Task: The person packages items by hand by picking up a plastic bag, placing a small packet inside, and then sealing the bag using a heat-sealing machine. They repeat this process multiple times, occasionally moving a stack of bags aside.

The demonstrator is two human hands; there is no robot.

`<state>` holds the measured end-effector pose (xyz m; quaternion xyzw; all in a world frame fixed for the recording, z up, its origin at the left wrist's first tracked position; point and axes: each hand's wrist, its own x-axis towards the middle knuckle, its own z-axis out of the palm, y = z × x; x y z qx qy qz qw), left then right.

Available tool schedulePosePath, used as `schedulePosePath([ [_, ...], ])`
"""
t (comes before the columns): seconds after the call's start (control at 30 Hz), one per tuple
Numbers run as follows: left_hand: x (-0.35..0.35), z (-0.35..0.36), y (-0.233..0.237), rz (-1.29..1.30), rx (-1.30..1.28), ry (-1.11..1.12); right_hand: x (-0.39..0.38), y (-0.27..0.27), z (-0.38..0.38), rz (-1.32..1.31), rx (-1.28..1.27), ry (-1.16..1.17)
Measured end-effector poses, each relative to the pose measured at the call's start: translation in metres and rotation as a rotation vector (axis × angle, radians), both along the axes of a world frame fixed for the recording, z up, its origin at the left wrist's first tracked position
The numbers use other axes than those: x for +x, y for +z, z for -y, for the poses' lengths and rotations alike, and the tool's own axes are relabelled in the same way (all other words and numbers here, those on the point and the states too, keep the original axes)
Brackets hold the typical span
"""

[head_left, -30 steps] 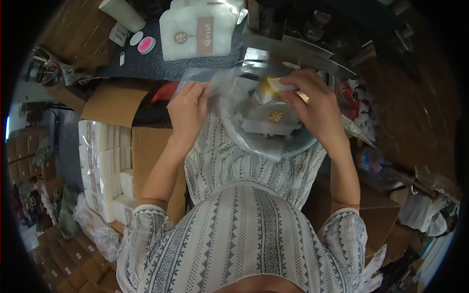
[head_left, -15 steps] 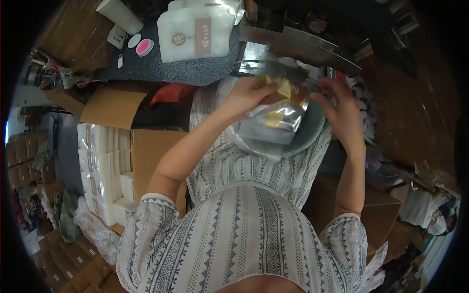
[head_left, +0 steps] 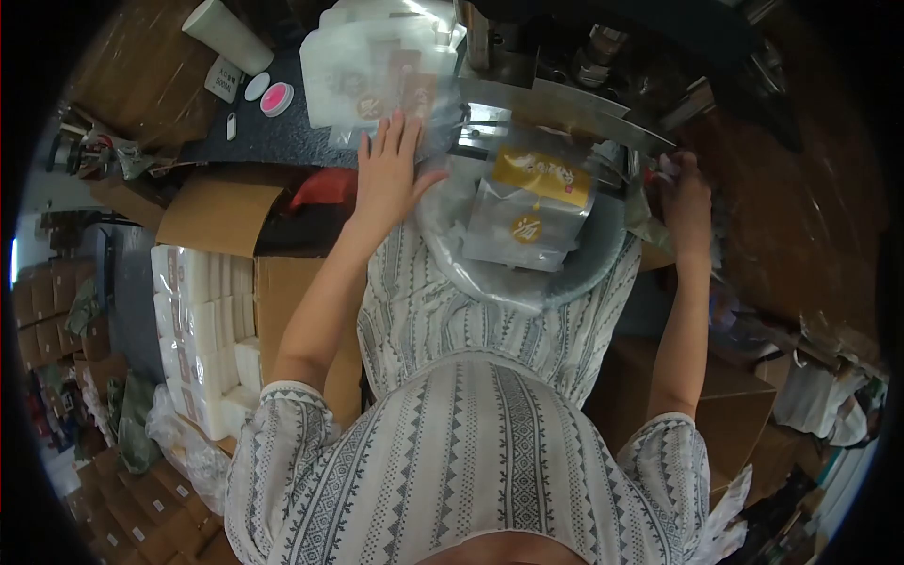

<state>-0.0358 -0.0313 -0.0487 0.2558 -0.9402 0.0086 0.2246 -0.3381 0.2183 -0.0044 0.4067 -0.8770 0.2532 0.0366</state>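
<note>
My left hand (head_left: 388, 174) reaches up with fingers stretched out. Its fingertips are at the lower edge of a stack of clear, printed plastic pouches (head_left: 330, 80), whose top layer is blurred. On my lap, between the hands, sits a round basin (head_left: 595, 268) lined with clear plastic. Silvery pouches with a yellow label (head_left: 541, 176) lie in it, held by neither hand. Off to the right, my right hand (head_left: 689, 193) has its fingers curled down among small white and red items (head_left: 667, 168). What those fingers hold is too small to make out.
A metal machine (head_left: 574, 108) stands behind the basin. A dark mat (head_left: 311, 141) bears a pink-filled round tub (head_left: 276, 99) and a white cup (head_left: 226, 36). An open carton (head_left: 301, 301) with stacked white packs (head_left: 198, 330) is at left; another carton (head_left: 706, 405) is at right.
My left hand has let go of the yellow-labelled pouch and moved up and left to the pouch stack. My right hand has moved right, away from the basin. The yellow-labelled pouch now lies in the basin.
</note>
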Motion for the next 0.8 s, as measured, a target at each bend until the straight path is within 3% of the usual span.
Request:
schedulePosePath([
  [0.17, 0.025, -0.005, 0.015, -0.022, 0.152, 0.093, 0.021, 0.024, 0.002, -0.001, 0.357, -0.208],
  [0.23, 0.029, -0.011, 0.027, -0.032, 0.161, 0.111, 0.034, 0.043, -0.003, 0.075, 0.259, -0.196],
  [0.3, 0.033, -0.025, 0.043, -0.231, 0.3, 0.132, 0.05, 0.061, -0.003, 0.155, 0.163, -0.182],
  [0.37, 0.03, -0.045, 0.056, -0.266, 0.309, 0.107, 0.071, 0.074, 0.003, 0.435, -0.151, 0.152],
  [0.4, 0.027, -0.055, 0.061, -0.3, 0.32, 0.082, 0.085, 0.075, 0.011, 0.439, -0.147, 0.149],
  [0.47, 0.018, -0.07, 0.072, -0.301, 0.309, 0.026, 0.109, 0.078, 0.03, 0.316, -0.214, 0.479],
  [0.57, 0.013, -0.076, 0.076, -0.255, 0.333, -0.133, 0.117, 0.074, 0.045, 0.105, -0.231, 0.677],
  [0.63, 0.009, -0.08, 0.071, -0.203, 0.378, -0.238, 0.117, 0.075, 0.044, 0.198, -0.194, 0.691],
  [0.7, 0.0, -0.086, 0.06, -0.165, 0.649, -0.289, 0.113, 0.073, 0.042, 0.289, -0.15, 0.699],
  [0.73, -0.008, -0.088, 0.058, -0.166, 0.652, -0.291, 0.109, 0.068, 0.042, 0.399, -0.184, 0.586],
  [0.8, -0.027, -0.087, 0.054, -0.084, 1.357, -0.14, 0.101, 0.061, 0.037, 0.502, -0.217, 0.473],
])
